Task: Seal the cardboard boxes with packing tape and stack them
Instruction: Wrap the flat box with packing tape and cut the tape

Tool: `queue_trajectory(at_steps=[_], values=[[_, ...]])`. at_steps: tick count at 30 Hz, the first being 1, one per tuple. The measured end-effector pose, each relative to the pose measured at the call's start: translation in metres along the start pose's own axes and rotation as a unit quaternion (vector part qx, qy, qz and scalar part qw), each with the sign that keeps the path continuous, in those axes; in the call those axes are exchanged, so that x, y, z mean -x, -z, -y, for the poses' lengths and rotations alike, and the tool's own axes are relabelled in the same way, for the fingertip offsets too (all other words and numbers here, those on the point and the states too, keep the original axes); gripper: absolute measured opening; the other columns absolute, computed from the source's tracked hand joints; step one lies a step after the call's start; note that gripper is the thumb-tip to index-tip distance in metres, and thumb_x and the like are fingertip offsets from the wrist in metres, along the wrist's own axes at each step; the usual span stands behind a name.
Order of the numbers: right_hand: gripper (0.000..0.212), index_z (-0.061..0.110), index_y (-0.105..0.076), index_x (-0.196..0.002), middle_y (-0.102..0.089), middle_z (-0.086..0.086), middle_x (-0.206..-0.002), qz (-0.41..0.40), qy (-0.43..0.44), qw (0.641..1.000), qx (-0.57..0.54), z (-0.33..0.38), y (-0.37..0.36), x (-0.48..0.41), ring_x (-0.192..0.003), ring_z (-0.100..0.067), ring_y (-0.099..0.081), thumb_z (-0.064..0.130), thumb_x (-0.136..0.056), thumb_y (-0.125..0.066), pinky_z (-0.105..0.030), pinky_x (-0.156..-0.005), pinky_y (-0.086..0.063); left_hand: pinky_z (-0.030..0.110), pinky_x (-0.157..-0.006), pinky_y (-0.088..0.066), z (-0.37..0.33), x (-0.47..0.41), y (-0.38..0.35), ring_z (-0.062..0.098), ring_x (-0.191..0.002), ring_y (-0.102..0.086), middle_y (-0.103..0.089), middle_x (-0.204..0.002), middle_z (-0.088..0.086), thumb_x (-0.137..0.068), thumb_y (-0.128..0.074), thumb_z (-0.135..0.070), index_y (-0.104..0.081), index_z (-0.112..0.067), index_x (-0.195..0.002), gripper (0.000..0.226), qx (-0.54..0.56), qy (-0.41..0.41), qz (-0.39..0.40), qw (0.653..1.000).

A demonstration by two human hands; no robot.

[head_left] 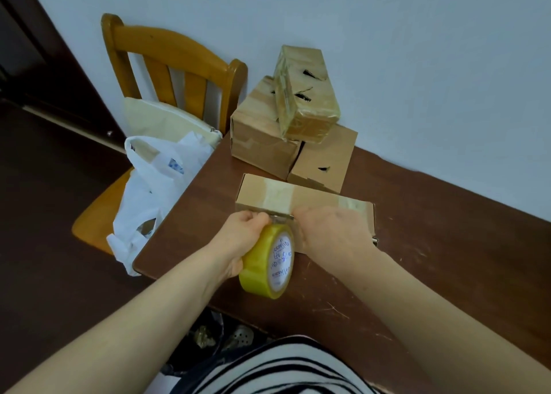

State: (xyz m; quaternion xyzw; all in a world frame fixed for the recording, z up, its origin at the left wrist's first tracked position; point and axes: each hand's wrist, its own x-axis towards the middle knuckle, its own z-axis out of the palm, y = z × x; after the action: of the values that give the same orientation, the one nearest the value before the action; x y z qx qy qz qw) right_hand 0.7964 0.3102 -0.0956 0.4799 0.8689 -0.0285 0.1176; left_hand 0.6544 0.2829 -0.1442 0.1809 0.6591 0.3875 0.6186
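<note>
A flat cardboard box (pixel 316 198) lies on the brown table (pixel 432 244), with strips of clear tape across its top. My left hand (pixel 243 235) is shut on a yellowish roll of packing tape (pixel 268 259), held against the box's near side. My right hand (pixel 331 234) presses flat on the box's near face beside the roll; its fingertips are hidden. Behind, against the wall, two cardboard boxes (pixel 262 131) (pixel 325 158) stand side by side, and a tape-wrapped box (pixel 307 95) lies on top of them.
A wooden chair (pixel 167 65) stands left of the table, holding a cream bag (pixel 167 122) and a white plastic bag (pixel 152 190). The wall runs along the table's far edge. A striped garment (pixel 283 369) fills the bottom.
</note>
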Motion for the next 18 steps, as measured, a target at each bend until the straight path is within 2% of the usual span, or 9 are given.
queue_trajectory(at_steps=[2,5,7,10,12,15,18], values=[[0.015,0.022,-0.036,-0.088,-0.040,0.005,-0.066,-0.008,0.004,1.000,0.021,0.004,0.000,0.001,-0.055,-0.019,-0.034,0.010,-0.093,-0.044,-0.026,-0.044,-0.014,0.031,-0.063,-0.054,0.000,-0.001,0.000,0.021,-0.065,-0.062,-0.064,-0.077,0.012,-0.091,-0.058,-0.013,-0.062,-0.007,-0.087,0.008,-0.004,-0.002,-0.005,1.000],[0.019,0.021,-0.033,-0.085,-0.041,0.004,-0.068,-0.019,0.012,0.999,0.027,0.005,-0.001,-0.001,-0.059,-0.022,-0.038,0.007,-0.092,-0.045,-0.026,-0.044,-0.015,0.025,-0.052,-0.053,-0.002,0.000,0.000,0.018,-0.058,-0.061,-0.063,-0.071,0.009,-0.091,-0.059,-0.012,-0.062,-0.007,-0.084,0.009,-0.009,-0.004,-0.010,1.000],[0.017,0.020,-0.036,-0.086,-0.043,0.004,-0.071,-0.027,0.023,0.999,0.037,0.005,-0.002,-0.001,-0.061,-0.022,-0.039,0.006,-0.092,-0.045,-0.026,-0.044,-0.015,0.027,-0.057,-0.054,-0.002,-0.001,0.000,0.019,-0.062,-0.062,-0.064,-0.074,0.011,-0.091,-0.058,-0.012,-0.063,-0.005,-0.088,0.009,-0.021,-0.006,-0.009,1.000],[0.017,0.020,-0.046,-0.090,-0.046,0.001,-0.076,-0.011,0.029,0.998,0.046,0.006,0.002,0.002,-0.066,-0.023,-0.041,0.003,-0.090,-0.044,-0.026,-0.045,-0.015,0.040,-0.075,-0.055,-0.003,-0.003,0.001,0.026,-0.074,-0.063,-0.065,-0.085,0.016,-0.091,-0.058,-0.012,-0.063,-0.001,-0.095,0.013,-0.046,-0.013,-0.007,0.999],[0.020,0.017,-0.056,-0.096,-0.056,-0.002,-0.084,0.010,0.028,0.998,0.048,0.002,0.002,0.003,-0.073,-0.026,-0.051,0.002,-0.090,-0.044,-0.025,-0.048,-0.024,0.044,-0.082,-0.054,-0.005,-0.004,0.003,0.028,-0.079,-0.061,-0.063,-0.088,0.017,-0.091,-0.058,-0.013,-0.063,0.000,-0.101,0.017,-0.068,-0.018,-0.010,0.997],[0.018,0.016,-0.059,-0.101,-0.061,-0.005,-0.096,0.050,0.006,0.999,0.000,-0.015,-0.009,0.007,-0.090,-0.029,-0.061,0.011,-0.093,-0.044,-0.030,-0.060,-0.038,0.035,-0.069,-0.053,-0.007,-0.005,0.007,0.024,-0.072,-0.058,-0.060,-0.084,0.015,-0.090,-0.057,-0.014,-0.062,0.001,-0.105,0.021,-0.082,-0.017,-0.007,0.996],[0.022,0.023,-0.064,-0.108,-0.060,0.001,-0.099,0.090,-0.031,0.990,-0.099,-0.035,-0.039,0.018,-0.093,-0.024,-0.060,0.030,-0.099,-0.045,-0.034,-0.072,-0.052,0.025,-0.056,-0.051,-0.007,-0.004,0.008,0.019,-0.063,-0.058,-0.060,-0.079,0.011,-0.091,-0.058,-0.014,-0.062,-0.001,-0.102,0.018,-0.094,-0.016,-0.006,0.995]])
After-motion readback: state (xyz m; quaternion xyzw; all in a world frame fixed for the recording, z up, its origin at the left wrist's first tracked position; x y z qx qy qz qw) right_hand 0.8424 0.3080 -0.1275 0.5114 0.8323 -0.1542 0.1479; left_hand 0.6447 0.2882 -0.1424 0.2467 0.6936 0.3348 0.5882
